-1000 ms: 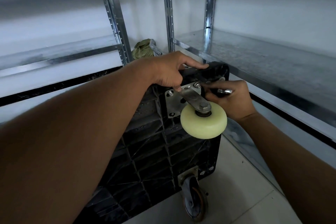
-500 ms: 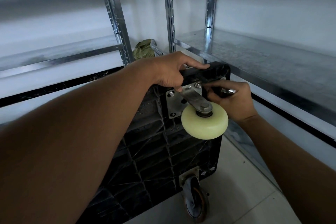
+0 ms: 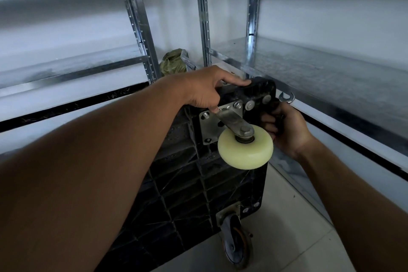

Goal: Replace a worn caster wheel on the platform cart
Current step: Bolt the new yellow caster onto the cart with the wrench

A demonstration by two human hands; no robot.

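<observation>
A black ribbed plastic platform cart [image 3: 187, 194] stands on edge with its underside facing the camera. It is wedged into a corner between a galvanised steel shelf rack [image 3: 72, 66] to its left and a second galvanised steel shelf [image 3: 320, 68] close along its right side. A crumpled olive-green bag [image 3: 172, 64] lies behind the cart's top edge. At the cart's upper right corner a cream round plastic caster wheel [image 3: 245, 152] hangs from a steel fork [image 3: 231, 120] on a square steel mounting plate [image 3: 208, 123]. The left hand [image 3: 203, 90] grips the cart's top edge, fingers laid over it and the thumb pressing down at the fork's base. The right hand [image 3: 289, 130] is curled tight just beside that corner around a silver open-ended wrench [image 3: 286, 97]. Only the wrench's head shows above the knuckles, nearly against the right shelf's lip, and the fingers may also clasp the cart's edge. At the cart's lower right corner a worn grey rusty caster wheel [image 3: 237, 247] rests on the pale tiled floor [image 3: 287, 216]. Bare floor opens to the right of and below the cart.
</observation>
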